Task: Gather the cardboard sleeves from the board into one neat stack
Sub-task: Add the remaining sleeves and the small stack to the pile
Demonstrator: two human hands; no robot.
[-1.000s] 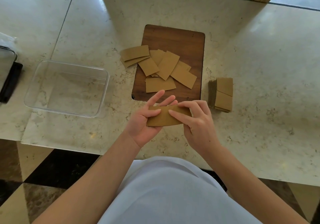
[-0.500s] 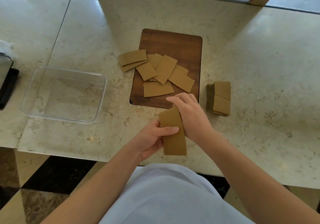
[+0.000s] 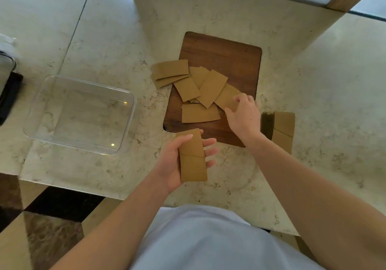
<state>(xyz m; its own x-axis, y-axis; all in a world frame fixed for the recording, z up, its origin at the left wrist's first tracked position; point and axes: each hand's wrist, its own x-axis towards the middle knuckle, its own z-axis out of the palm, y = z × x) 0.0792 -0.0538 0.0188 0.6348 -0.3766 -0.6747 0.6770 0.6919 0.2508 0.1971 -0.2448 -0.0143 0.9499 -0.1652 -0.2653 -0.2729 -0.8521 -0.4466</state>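
Under the right hand (image 3: 243, 115), fingers bent onto a brown sleeve (image 3: 226, 99) on the board (image 3: 229, 60). Left hand (image 3: 177, 161) gripping flat sleeves (image 3: 192, 156), just nearer.

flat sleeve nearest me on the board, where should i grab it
Pinch the near long edge of the flat sleeve from the near side. It lies flat with that edge free over bare board; its far edge is tucked under overlapping sleeves.
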